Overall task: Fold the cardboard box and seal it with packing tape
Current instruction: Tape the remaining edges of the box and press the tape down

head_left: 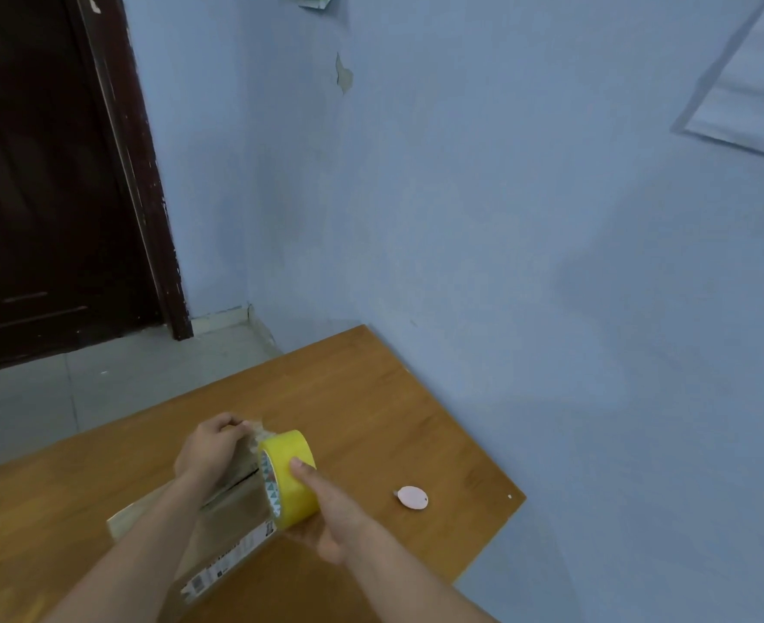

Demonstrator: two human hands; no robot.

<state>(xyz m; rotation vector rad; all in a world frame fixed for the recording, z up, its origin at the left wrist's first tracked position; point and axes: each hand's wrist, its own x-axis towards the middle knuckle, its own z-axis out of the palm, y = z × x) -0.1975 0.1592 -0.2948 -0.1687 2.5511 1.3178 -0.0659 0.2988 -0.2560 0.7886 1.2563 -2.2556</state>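
On a smooth wooden table [371, 397] against a blue wall, the brown cardboard box [227, 519] lies under both arms; the right hand [326, 510] grips a glossy yellow tape roll [292, 478], the left hand [211, 447] pinches its clear end

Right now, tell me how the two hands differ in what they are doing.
The left hand pinches the loose end of tape at the far edge of the cardboard box, while the right hand grips the yellow tape roll. The left hand's fingers curl down over the box edge; the right hand's index finger lies along the roll's outer face. Both work over the box on the wooden table.
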